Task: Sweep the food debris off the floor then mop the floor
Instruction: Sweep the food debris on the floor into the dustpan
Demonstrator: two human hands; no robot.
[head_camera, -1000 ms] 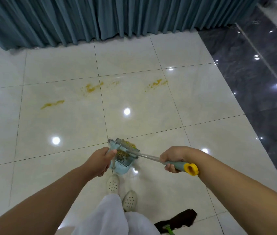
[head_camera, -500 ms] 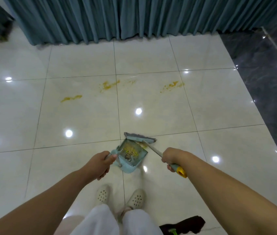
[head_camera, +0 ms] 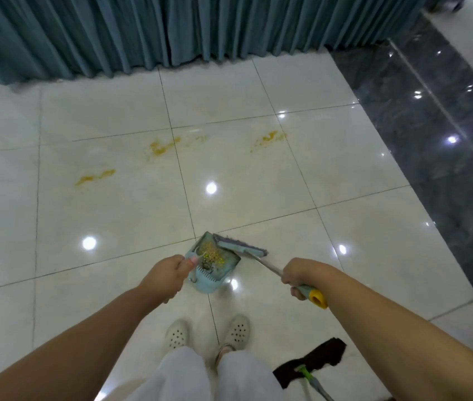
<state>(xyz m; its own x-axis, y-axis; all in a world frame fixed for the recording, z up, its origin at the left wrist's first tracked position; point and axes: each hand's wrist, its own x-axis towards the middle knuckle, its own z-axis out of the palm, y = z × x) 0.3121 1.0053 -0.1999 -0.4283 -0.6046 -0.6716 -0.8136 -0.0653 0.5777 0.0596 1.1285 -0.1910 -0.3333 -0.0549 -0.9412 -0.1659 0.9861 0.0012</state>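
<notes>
My left hand (head_camera: 168,274) grips the handle of a light blue dustpan (head_camera: 215,264) that holds yellow-brown food debris. My right hand (head_camera: 301,274) grips the grey and yellow handle of a small broom (head_camera: 241,247), whose head lies across the dustpan's far right edge. Three yellow smears stay on the cream floor tiles: one at the left (head_camera: 94,177), one in the middle (head_camera: 162,146) and one at the right (head_camera: 268,138). A mop with a black pad (head_camera: 313,361) and a green joint lies on the floor behind my right foot.
A teal pleated curtain (head_camera: 171,30) hangs along the far side of the floor. Dark glossy tiles (head_camera: 438,134) run along the right. My feet in white perforated shoes (head_camera: 236,331) stand just behind the dustpan.
The broom head has swung from inside the dustpan to its far right edge. My view shifted left and then back right; both hands stay on their handles.
</notes>
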